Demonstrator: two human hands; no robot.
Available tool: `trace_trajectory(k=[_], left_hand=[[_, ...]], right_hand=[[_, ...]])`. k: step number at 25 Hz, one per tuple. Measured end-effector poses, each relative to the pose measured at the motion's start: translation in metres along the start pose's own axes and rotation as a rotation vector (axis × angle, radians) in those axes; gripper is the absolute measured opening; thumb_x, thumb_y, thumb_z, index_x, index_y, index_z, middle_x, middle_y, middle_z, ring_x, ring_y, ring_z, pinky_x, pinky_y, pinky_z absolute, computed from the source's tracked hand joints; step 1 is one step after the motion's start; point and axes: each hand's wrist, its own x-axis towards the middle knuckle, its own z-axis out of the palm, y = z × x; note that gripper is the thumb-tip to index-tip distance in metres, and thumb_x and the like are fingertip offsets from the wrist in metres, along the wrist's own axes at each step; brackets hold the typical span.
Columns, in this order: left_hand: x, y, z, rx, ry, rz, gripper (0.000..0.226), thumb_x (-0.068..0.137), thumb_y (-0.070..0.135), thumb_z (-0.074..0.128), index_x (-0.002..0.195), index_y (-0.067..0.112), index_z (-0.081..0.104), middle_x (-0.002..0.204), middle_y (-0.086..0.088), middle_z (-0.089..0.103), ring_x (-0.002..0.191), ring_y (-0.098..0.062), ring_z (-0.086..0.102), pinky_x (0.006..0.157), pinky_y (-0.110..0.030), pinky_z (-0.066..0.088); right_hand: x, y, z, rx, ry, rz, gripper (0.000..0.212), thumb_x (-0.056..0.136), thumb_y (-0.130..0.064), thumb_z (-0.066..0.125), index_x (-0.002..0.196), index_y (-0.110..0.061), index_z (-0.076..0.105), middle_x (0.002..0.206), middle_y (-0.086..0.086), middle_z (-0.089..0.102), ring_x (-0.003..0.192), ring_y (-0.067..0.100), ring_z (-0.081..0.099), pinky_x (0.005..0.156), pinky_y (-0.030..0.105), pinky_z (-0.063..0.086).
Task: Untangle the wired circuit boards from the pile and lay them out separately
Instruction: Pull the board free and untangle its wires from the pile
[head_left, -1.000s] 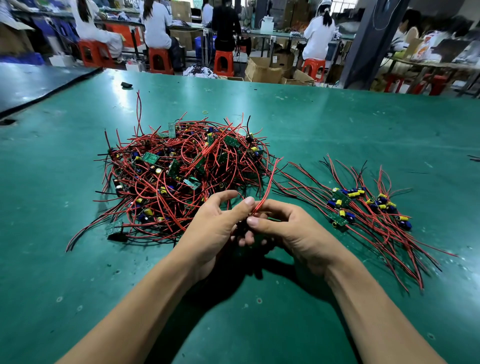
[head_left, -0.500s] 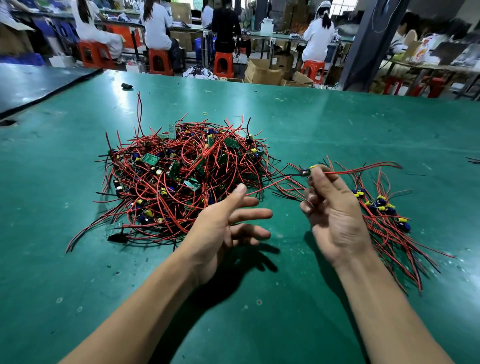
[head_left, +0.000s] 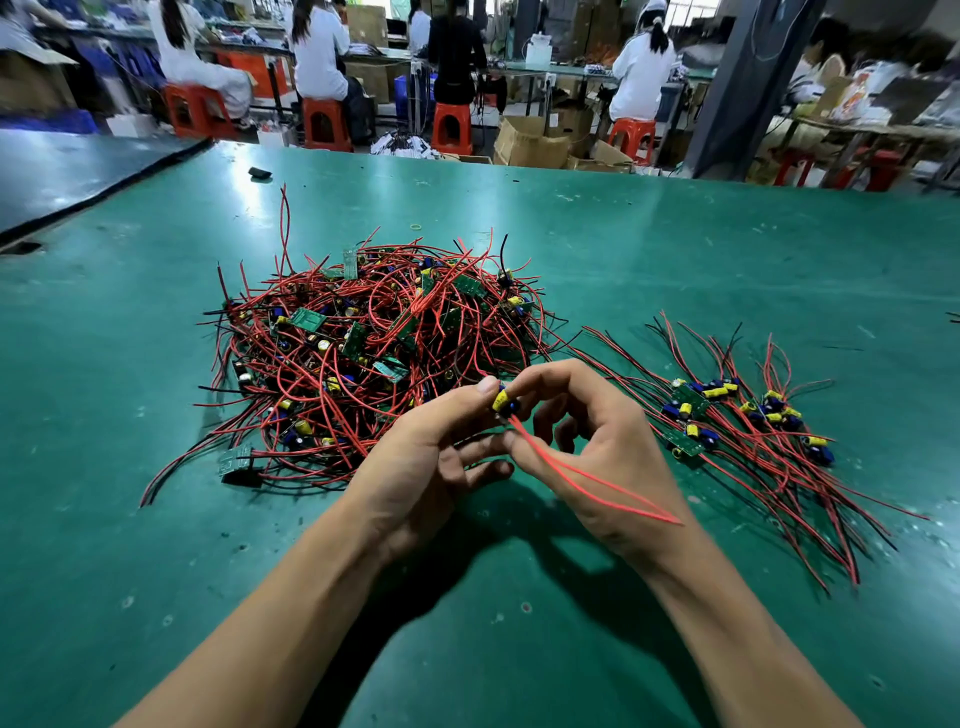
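A tangled pile (head_left: 374, 348) of small green circuit boards with red and black wires lies on the green table, left of centre. To the right, several separated boards (head_left: 748, 415) lie spread out with their wires trailing toward me. Both hands meet in front of the pile around one small circuit board (head_left: 503, 401) with a yellow and a blue capacitor. My left hand (head_left: 431, 467) pinches it between thumb and fingers. My right hand (head_left: 597, 447) curls its fingers over the same board, and the board's red wires (head_left: 587, 480) trail across the right palm.
The green table (head_left: 519, 649) stretches far back, with a small black object (head_left: 259, 173) near its far left edge. A dark bench (head_left: 62, 171) adjoins at the left. Several people sit on orange stools among cardboard boxes behind the table.
My right hand came back from the laid-out group to the front of the pile. The left hand, which was open, now pinches a board, and both hands hold it together.
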Motion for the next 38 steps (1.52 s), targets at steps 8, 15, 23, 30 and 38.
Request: trace_trajectory(k=[8,15,23,30,38], left_hand=[[-0.003,0.0,-0.001,0.067,-0.081,-0.069,0.014,0.073,0.027,0.073,0.085,0.022,0.079,0.088,-0.004,0.074,0.07,-0.015,0.07,0.065,-0.025,0.057],[-0.007,-0.006,0.005,0.238,-0.068,0.036,0.018,0.082,0.013,0.071,0.097,0.008,0.077,0.078,-0.005,0.073,0.06,-0.011,0.064,0.06,-0.022,0.055],[-0.011,-0.01,0.01,0.441,-0.06,0.078,0.014,0.088,0.005,0.067,0.1,0.004,0.075,0.074,-0.002,0.071,0.062,-0.013,0.057,0.059,-0.022,0.049],[-0.008,-0.012,0.011,0.292,0.05,0.011,0.014,0.091,0.003,0.059,0.094,-0.001,0.073,0.084,-0.016,0.074,0.065,-0.031,0.07,0.056,-0.025,0.055],[-0.008,-0.012,0.01,0.364,0.013,0.004,0.023,0.092,0.008,0.058,0.076,0.01,0.075,0.076,-0.014,0.072,0.058,-0.023,0.067,0.055,-0.024,0.046]], right_hand=[[0.006,0.008,-0.012,0.352,0.027,0.23,0.011,0.084,-0.015,0.073,0.092,-0.02,0.077,0.076,-0.006,0.068,0.064,0.007,0.051,0.057,0.019,0.04],[0.004,0.012,-0.011,0.308,-0.098,0.48,0.042,0.077,-0.049,0.071,0.105,-0.018,0.079,0.098,0.004,0.078,0.09,0.019,0.071,0.08,0.034,0.054],[0.004,0.013,-0.015,0.246,-0.102,0.522,0.016,0.084,-0.033,0.076,0.093,-0.02,0.08,0.086,0.004,0.072,0.077,0.012,0.057,0.061,0.022,0.04],[0.005,0.012,-0.012,0.419,-0.037,0.605,0.025,0.071,-0.034,0.083,0.084,-0.014,0.076,0.077,0.008,0.07,0.064,0.017,0.059,0.053,0.028,0.053],[0.005,0.018,-0.011,0.506,-0.077,0.616,0.03,0.055,-0.035,0.091,0.069,-0.023,0.067,0.078,0.007,0.07,0.059,0.017,0.056,0.063,0.037,0.044]])
